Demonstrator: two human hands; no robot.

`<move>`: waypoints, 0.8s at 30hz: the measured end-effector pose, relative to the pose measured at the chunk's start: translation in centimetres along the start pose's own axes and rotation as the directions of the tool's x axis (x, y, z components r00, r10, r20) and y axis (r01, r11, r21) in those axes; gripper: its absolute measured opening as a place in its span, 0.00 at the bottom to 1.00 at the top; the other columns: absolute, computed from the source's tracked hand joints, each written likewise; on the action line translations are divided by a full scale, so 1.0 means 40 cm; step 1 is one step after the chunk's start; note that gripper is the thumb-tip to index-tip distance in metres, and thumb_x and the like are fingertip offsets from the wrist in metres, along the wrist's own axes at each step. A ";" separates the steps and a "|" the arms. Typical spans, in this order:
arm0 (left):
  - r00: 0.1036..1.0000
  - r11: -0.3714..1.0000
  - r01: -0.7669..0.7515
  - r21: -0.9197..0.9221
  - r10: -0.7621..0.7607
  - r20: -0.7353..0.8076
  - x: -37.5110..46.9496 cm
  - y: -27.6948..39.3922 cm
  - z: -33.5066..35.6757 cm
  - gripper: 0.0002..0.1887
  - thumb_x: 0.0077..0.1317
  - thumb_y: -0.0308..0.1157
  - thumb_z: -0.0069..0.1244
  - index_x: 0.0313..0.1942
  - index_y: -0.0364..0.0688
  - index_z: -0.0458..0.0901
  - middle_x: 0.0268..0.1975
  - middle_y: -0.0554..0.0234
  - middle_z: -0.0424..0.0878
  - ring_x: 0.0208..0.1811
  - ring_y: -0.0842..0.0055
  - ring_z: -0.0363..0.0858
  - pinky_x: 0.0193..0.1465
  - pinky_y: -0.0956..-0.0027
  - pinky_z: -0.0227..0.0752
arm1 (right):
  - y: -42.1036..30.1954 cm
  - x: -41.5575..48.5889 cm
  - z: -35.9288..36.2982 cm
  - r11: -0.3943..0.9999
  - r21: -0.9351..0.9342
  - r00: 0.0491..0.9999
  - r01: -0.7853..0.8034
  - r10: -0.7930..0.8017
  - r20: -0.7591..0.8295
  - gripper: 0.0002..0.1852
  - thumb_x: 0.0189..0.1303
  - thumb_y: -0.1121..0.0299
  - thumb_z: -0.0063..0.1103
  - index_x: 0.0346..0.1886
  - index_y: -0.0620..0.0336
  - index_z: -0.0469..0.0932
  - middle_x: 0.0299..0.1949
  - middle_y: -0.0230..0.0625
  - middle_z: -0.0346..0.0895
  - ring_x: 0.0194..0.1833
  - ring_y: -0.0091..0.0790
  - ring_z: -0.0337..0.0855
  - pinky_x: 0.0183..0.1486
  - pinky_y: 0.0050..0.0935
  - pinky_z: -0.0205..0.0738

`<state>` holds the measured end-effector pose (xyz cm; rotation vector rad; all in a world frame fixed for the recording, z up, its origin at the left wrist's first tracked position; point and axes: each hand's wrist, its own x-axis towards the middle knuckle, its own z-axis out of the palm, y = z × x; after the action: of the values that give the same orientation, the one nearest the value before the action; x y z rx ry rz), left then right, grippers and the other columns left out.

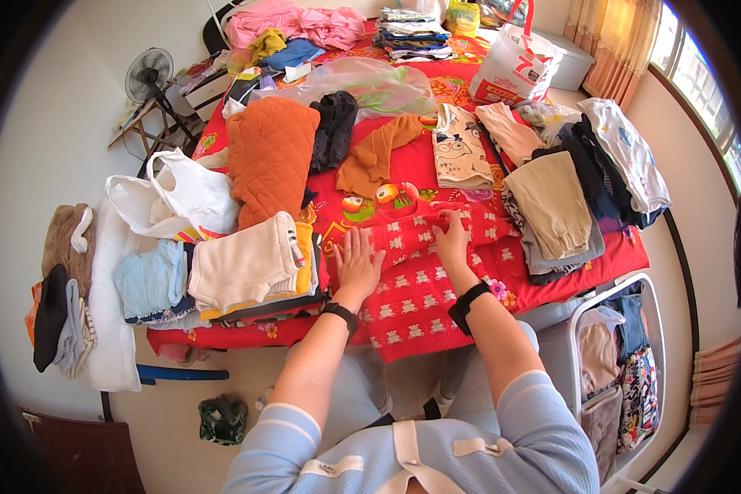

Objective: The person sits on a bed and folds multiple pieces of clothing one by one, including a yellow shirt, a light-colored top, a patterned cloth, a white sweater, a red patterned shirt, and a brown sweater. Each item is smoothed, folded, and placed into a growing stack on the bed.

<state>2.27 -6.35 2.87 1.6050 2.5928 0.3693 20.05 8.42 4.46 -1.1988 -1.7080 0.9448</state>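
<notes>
A red knitted sweater with rows of white bears (420,302) is spread at the near edge of the bed, its lower part hanging towards my lap. My left hand (357,262) rests flat, fingers apart, on the sweater's left side. My right hand (454,244) touches the upper right part with its fingers curved; whether it pinches the knit is hidden. One sleeve appears to lie across the chest. Left of the sweater is a stack of folded clothes topped by a cream knit garment (241,262). Folded beige trousers (552,200) top a pile on the right.
Beyond the sweater lie a brown knit garment (376,154), a printed cream top (462,148) and an orange quilted garment (272,154). A white plastic bag (176,194) sits at left. A white-rimmed bin (654,296) of clothes stands at lower right. A fan (150,74) stands at far left.
</notes>
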 end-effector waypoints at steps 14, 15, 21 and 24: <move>0.788 0.538 0.344 -0.769 -0.611 -0.075 0.112 -0.027 0.017 0.25 0.75 0.40 0.45 0.60 0.24 0.74 0.60 0.33 0.76 0.66 0.47 0.72 0.69 0.54 0.65 | 0.090 0.001 0.008 0.944 0.265 0.981 -0.195 0.191 0.041 0.15 0.68 0.74 0.62 0.57 0.64 0.75 0.45 0.40 0.76 0.36 0.30 0.85 0.28 0.28 0.86; 0.736 0.301 0.508 -0.807 -0.639 0.225 0.120 -0.055 0.026 0.26 0.77 0.43 0.43 0.56 0.24 0.77 0.54 0.36 0.82 0.62 0.50 0.77 0.66 0.57 0.68 | 0.088 -0.009 0.003 0.949 0.243 0.980 -0.199 0.196 0.037 0.15 0.69 0.74 0.62 0.57 0.64 0.75 0.44 0.39 0.76 0.35 0.30 0.84 0.29 0.28 0.86; 0.865 0.315 0.394 -0.864 -0.444 0.233 0.147 -0.096 0.083 0.34 0.79 0.54 0.37 0.51 0.22 0.80 0.51 0.31 0.85 0.56 0.46 0.82 0.56 0.56 0.74 | 0.123 -0.023 0.012 0.954 0.227 0.978 -0.195 0.172 0.117 0.16 0.70 0.73 0.61 0.58 0.63 0.75 0.48 0.42 0.79 0.37 0.31 0.85 0.31 0.27 0.85; 0.905 0.485 0.261 -0.835 -0.423 0.038 0.144 -0.072 0.077 0.36 0.78 0.55 0.39 0.49 0.21 0.80 0.48 0.28 0.84 0.56 0.41 0.81 0.55 0.55 0.74 | 0.147 -0.013 0.017 0.920 0.298 0.966 -0.254 0.224 0.132 0.14 0.70 0.73 0.61 0.56 0.66 0.75 0.45 0.40 0.80 0.38 0.30 0.85 0.31 0.26 0.85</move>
<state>-2.28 -1.95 -0.43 0.6970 2.1368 1.4756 21.53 9.38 -1.23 -1.1790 -1.4333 1.3865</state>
